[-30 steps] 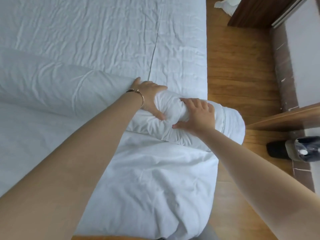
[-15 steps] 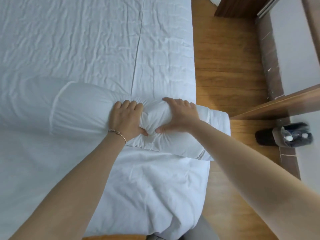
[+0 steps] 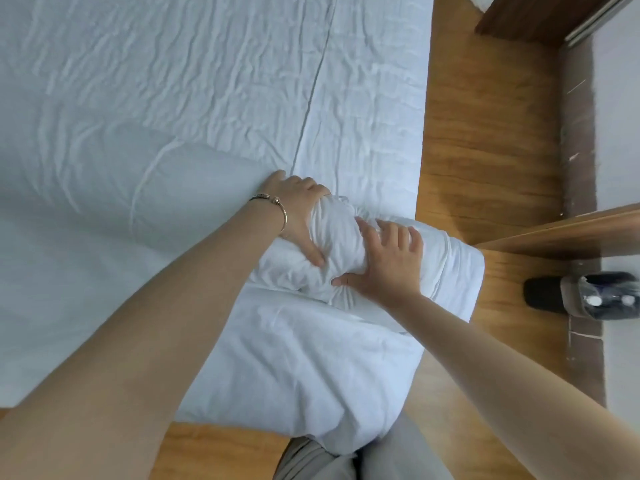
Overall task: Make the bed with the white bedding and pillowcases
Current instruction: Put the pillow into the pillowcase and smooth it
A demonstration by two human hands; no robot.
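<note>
One head-worn camera is looking steeply down and forward, close over the bed [image 3: 173,81]. Both forearms are reaching in from 6 o'clock toward centre. The bed is filling the frame from 9 to 12 o'clock; the floor [image 3: 485,133] is running along 3 o'clock.

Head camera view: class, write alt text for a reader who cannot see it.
Both bare hands grip a rolled white duvet lying across a bed's wrinkled white sheet: left hand and right hand bunch its fabric near the bed's right edge. Wooden floor lies beyond.
</note>
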